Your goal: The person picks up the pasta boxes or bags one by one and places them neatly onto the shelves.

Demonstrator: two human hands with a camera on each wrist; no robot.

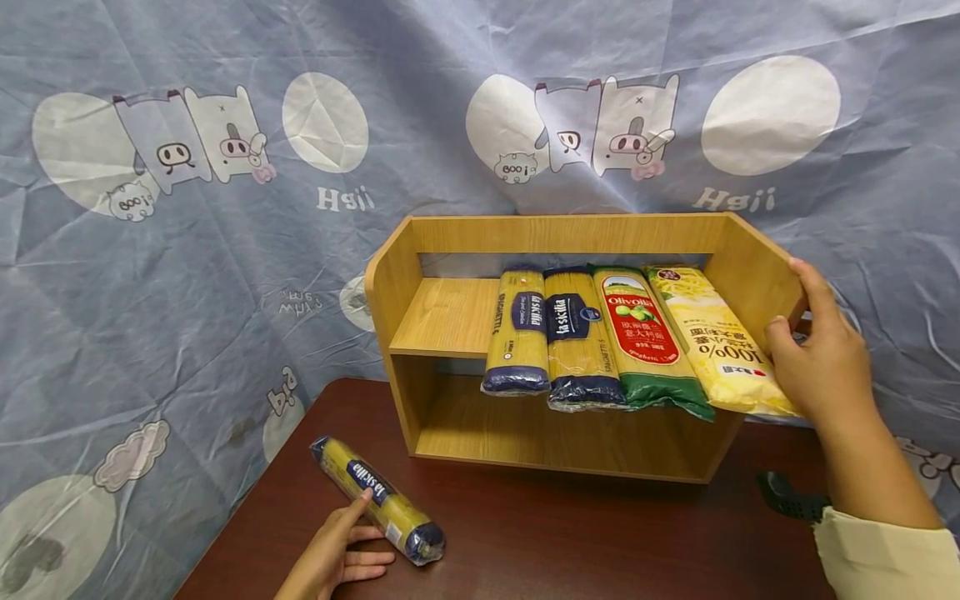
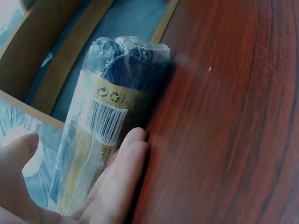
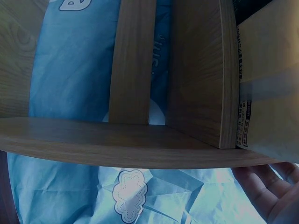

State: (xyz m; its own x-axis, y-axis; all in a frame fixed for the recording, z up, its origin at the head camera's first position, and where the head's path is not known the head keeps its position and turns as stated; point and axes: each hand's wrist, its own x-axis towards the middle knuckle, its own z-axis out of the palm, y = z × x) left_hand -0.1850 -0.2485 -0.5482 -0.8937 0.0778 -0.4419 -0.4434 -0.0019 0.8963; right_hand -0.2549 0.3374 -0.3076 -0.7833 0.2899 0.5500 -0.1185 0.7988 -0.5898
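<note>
A clear-wrapped "la sicilia" spaghetti pack (image 1: 386, 502) with dark blue ends lies slantwise on the table, left of the wooden shelf (image 1: 401, 392). My left hand (image 1: 337, 546) is at its near side, the index finger touching the label and the other fingers extended. In the left wrist view the fingers lie along the barcode side of the pack and the thumb stands apart. My right hand (image 1: 828, 358) grips the shelf's right side panel (image 1: 750, 267), thumb inside beside a yellow pasta pack (image 1: 712, 342), fingers outside in the right wrist view.
On the upper board, left of the yellow pack, lie a green-and-red Olivoilà pack (image 1: 645, 325) and two blue-ended spaghetti packs (image 1: 581, 333), all jutting past the front edge. A patterned cloth (image 1: 225, 292) hangs behind the dark red table (image 1: 525, 533). A black strap (image 1: 791, 500) shows near the right wrist.
</note>
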